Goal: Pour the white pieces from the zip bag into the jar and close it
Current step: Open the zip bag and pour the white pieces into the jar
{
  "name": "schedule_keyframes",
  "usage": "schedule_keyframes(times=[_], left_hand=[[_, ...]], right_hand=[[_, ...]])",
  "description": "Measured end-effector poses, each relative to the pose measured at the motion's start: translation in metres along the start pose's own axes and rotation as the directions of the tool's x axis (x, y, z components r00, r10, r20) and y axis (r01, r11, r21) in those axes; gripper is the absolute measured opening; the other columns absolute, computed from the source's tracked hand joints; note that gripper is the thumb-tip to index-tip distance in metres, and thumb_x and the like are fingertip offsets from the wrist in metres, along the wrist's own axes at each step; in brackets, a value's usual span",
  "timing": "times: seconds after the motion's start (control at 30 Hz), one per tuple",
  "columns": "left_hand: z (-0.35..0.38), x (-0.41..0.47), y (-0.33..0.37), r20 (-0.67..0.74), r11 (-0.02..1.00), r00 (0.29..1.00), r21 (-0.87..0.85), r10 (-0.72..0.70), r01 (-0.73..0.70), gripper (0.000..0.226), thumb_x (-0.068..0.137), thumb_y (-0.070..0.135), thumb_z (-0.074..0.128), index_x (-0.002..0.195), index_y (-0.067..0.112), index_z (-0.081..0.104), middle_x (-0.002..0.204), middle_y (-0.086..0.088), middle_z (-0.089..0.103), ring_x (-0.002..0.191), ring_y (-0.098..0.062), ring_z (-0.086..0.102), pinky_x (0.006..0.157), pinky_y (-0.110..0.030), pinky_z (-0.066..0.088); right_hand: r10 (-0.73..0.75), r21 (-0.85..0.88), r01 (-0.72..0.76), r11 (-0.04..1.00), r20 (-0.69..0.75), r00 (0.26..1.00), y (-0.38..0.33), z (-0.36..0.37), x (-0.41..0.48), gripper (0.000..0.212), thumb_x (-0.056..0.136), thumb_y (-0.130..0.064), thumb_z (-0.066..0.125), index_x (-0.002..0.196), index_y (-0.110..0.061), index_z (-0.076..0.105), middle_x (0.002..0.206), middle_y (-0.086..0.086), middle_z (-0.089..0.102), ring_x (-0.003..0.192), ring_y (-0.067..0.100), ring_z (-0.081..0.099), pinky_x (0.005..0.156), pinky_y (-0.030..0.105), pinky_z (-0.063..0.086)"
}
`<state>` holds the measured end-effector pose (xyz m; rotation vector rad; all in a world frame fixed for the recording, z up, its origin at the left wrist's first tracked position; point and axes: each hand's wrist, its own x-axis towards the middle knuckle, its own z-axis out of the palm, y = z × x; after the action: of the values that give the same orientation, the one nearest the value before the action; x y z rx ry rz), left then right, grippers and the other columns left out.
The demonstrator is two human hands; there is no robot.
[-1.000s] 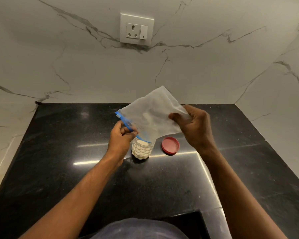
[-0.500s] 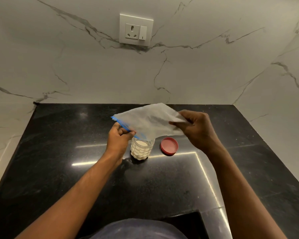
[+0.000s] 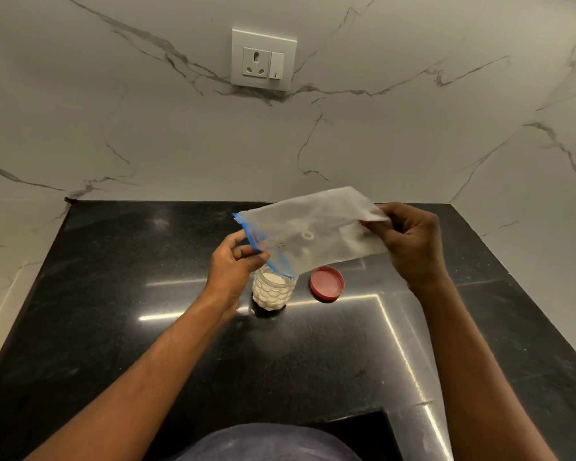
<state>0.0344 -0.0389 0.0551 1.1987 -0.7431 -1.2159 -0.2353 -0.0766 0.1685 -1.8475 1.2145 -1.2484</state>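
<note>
Over the last second the zip bag (image 3: 313, 234) has dropped from a steep upward tilt to a nearly flat attitude, with its blue zip mouth low over the open jar (image 3: 273, 291). The left hand (image 3: 235, 261) pinches the zip edge and the right hand (image 3: 409, 242) grips the far closed end. The bag looks almost empty and the jar looks full of white pieces (image 3: 269, 296), so pouring is judged finished; the red lid (image 3: 327, 283), lying on the counter (image 3: 113, 311) just right of the jar, remains to be fitted.
</note>
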Motion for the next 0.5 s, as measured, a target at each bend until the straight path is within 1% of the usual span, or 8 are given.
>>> schedule_keyframes(times=[0.1,0.17,0.2,0.27,0.33,0.4,0.47,0.5], left_hand=[[0.001,0.002,0.014,0.055,1.000,0.998,-0.005,0.019,-0.019,0.032,0.091,-0.005,0.072,0.114,0.017,0.074,0.107,-0.006,0.081,0.101,-0.017,0.077,0.086,-0.029,0.061],[0.001,0.006,0.030,0.095,0.998,0.994,0.020,0.049,-0.051,0.023,0.093,0.008,0.074,0.112,0.020,0.076,0.103,0.000,0.081,0.093,-0.006,0.075,0.075,-0.017,0.058],[0.001,0.008,0.038,0.124,0.997,0.991,0.048,0.057,-0.064,0.019,0.093,0.016,0.076,0.110,0.022,0.076,0.102,0.003,0.081,0.091,-0.003,0.073,0.073,-0.015,0.056],[0.000,0.014,0.053,0.198,0.995,0.980,0.087,0.038,-0.057,0.025,0.092,0.031,0.076,0.115,0.020,0.074,0.106,0.002,0.080,0.096,-0.007,0.073,0.079,-0.023,0.054],[0.003,0.018,0.067,0.251,0.995,0.968,0.095,0.012,-0.036,0.033,0.094,0.033,0.075,0.122,0.016,0.069,0.110,-0.002,0.080,0.100,-0.018,0.076,0.081,-0.030,0.059],[0.007,0.022,0.077,0.250,0.987,0.967,0.135,0.049,-0.085,0.025,0.095,0.030,0.074,0.118,0.021,0.069,0.107,-0.001,0.081,0.099,-0.019,0.078,0.079,-0.030,0.064],[0.010,0.024,0.087,0.240,0.963,0.963,0.210,0.118,-0.171,0.018,0.096,0.027,0.074,0.113,0.026,0.069,0.103,0.001,0.082,0.094,-0.016,0.079,0.075,-0.027,0.064],[0.010,0.024,0.092,0.251,0.947,0.957,0.243,0.148,-0.210,0.016,0.097,0.026,0.073,0.112,0.027,0.069,0.101,0.003,0.082,0.091,-0.015,0.080,0.072,-0.024,0.064]], right_hand=[[0.212,0.239,-0.190,0.952,-0.073,0.975,0.015,-0.003,-0.010,0.007,0.091,-0.022,0.081,0.096,-0.017,0.080,0.094,0.011,0.079,0.091,0.036,0.075,0.083,0.047,0.064],[0.391,0.394,-0.329,0.858,-0.086,0.916,0.032,0.000,-0.021,0.014,0.089,-0.026,0.082,0.098,-0.016,0.079,0.106,0.019,0.077,0.103,0.046,0.071,0.090,0.060,0.061],[0.483,0.478,-0.388,0.788,-0.088,0.871,0.037,0.003,-0.027,0.016,0.088,-0.026,0.082,0.099,-0.015,0.079,0.111,0.022,0.076,0.106,0.048,0.070,0.090,0.062,0.060],[0.618,0.631,-0.457,0.626,-0.044,0.785,0.045,0.016,-0.041,0.017,0.087,-0.022,0.081,0.101,-0.013,0.079,0.117,0.023,0.075,0.100,0.043,0.073,0.083,0.055,0.063],[0.685,0.733,-0.489,0.473,0.043,0.727,0.052,0.035,-0.057,0.026,0.086,-0.020,0.078,0.110,-0.010,0.077,0.115,0.019,0.077,0.094,0.035,0.077,0.071,0.043,0.065],[0.713,0.781,-0.518,0.348,0.137,0.687,0.058,0.054,-0.073,0.040,0.086,-0.020,0.078,0.123,-0.005,0.071,0.121,0.020,0.076,0.101,0.035,0.077,0.076,0.048,0.065],[0.713,0.778,-0.545,0.312,0.187,0.676,0.060,0.068,-0.087,0.044,0.084,-0.019,0.082,0.124,-0.003,0.071,0.125,0.021,0.074,0.107,0.035,0.075,0.085,0.051,0.064],[0.704,0.757,-0.560,0.337,0.192,0.684,0.060,0.072,-0.092,0.045,0.081,-0.017,0.084,0.122,-0.004,0.073,0.125,0.021,0.074,0.107,0.035,0.075,0.084,0.049,0.065]])
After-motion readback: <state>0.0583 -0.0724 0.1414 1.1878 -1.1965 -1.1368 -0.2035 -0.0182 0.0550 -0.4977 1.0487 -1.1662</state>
